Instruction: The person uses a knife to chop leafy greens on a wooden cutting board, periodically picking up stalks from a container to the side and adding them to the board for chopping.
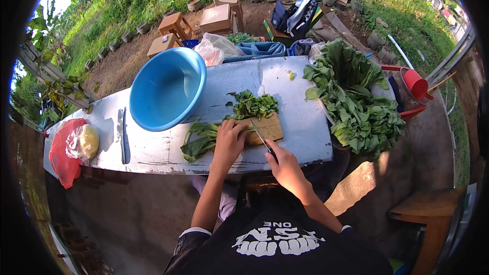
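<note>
My left hand presses down a bunch of leafy greens whose leaves spread out to the left. In my right hand is a kitchen knife with a black handle, its blade over the wooden cutting board close to my left fingers. Chopped greens are heaped at the far edge of the board. A large blue plastic basin stands tilted beyond my left hand, with nothing visible inside. The stem ends under my left fingers are partly hidden.
A big pile of whole leafy greens overhangs the right end of the white table. At the left lie a long metal strip, a red plastic bag and a clear bag with yellowish contents. A red dipper is at far right.
</note>
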`<state>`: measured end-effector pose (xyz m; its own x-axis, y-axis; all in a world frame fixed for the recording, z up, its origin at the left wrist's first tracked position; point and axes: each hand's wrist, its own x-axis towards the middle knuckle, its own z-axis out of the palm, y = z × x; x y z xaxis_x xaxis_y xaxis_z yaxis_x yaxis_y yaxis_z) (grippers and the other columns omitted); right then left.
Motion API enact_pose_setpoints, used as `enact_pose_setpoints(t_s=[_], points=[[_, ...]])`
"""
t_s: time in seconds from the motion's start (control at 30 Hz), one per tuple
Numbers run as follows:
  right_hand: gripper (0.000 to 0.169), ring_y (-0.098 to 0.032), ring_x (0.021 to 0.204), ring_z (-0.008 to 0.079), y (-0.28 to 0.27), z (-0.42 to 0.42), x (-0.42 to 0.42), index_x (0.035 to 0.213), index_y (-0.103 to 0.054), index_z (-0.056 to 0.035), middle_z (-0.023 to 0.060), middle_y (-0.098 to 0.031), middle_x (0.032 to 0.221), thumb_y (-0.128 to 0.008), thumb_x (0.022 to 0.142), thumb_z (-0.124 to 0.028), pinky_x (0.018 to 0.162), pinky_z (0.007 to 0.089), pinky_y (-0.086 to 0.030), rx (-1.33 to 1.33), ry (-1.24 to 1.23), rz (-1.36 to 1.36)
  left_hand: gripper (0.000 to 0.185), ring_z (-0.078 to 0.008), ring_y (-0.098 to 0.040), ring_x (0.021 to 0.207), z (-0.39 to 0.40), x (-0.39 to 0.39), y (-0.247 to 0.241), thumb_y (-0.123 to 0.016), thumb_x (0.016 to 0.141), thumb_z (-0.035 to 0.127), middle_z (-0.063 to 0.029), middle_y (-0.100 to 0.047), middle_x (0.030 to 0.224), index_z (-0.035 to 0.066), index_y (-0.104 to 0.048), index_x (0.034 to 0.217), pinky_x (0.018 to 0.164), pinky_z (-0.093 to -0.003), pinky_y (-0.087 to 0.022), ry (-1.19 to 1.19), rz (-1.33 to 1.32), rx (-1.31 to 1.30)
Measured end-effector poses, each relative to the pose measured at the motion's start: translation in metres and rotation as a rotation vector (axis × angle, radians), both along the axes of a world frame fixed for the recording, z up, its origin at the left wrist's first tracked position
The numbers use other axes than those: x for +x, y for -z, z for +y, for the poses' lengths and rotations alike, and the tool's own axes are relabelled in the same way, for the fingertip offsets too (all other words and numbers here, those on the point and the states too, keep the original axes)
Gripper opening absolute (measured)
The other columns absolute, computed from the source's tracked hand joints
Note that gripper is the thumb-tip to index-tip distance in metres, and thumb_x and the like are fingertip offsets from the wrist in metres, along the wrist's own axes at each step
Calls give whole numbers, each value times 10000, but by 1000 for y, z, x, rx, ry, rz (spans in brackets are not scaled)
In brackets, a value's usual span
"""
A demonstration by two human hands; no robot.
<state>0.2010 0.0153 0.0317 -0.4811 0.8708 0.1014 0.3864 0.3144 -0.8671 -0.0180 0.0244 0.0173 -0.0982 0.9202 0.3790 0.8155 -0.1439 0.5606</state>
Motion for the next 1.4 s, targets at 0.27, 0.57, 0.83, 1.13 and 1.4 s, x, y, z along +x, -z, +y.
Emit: enact_pose_setpoints(t_s=[0.27, 0.57, 0.83, 1.13, 1.4], points=[[420, -647, 1103, 493, 0, -4, -6, 1443, -542, 35, 305, -682, 1196, -531, 1089, -191, 947, 504, -517, -23, -22, -53, 169, -326, -608, 1058, -4, 12, -1, -757, 882, 63, -112, -687, 1031, 24, -777, 1046, 944, -440, -468, -128, -98, 2], [435, -643, 1070, 491, -7, 3, -14, 1475, -528, 11, 295, -676, 1142, -455, 1120, -231, 940, 521, -515, -59, -58, -135, 147, -304, -613, 1068, -6, 17, 11, -765, 853, 60, -79, -699, 1037, 32, -775, 998, 930, -423, -444, -199, 2, 26], [422, -650, 958, 482, -25, 0, -24, 1434, -554, 67, 307, -676, 1009, -492, 1098, -180, 882, 506, -518, -72, -44, -195, 148, -292, -634, 1027, -8, 14, 17, -771, 848, 61, -79, -718, 1013, 38, -785, 994, 879, -415, -441, -193, -45, 108], [467, -653, 1041, 477, -22, 2, -25, 1501, -497, 32, 294, -681, 1077, -465, 1073, -151, 924, 521, -522, -82, -94, -271, 152, -305, -618, 1061, -12, 10, 12, -754, 874, 49, -81, -715, 1068, 9, -776, 1019, 942, -427, -453, -143, -86, 3], [478, -657, 1001, 474, -31, 3, -26, 1504, -491, 38, 290, -676, 1055, -478, 1052, -116, 896, 525, -526, -87, -122, -312, 139, -307, -626, 1025, -12, 12, 15, -741, 868, 47, -85, -715, 1043, 25, -769, 1003, 894, -448, -455, -168, -38, 36]])
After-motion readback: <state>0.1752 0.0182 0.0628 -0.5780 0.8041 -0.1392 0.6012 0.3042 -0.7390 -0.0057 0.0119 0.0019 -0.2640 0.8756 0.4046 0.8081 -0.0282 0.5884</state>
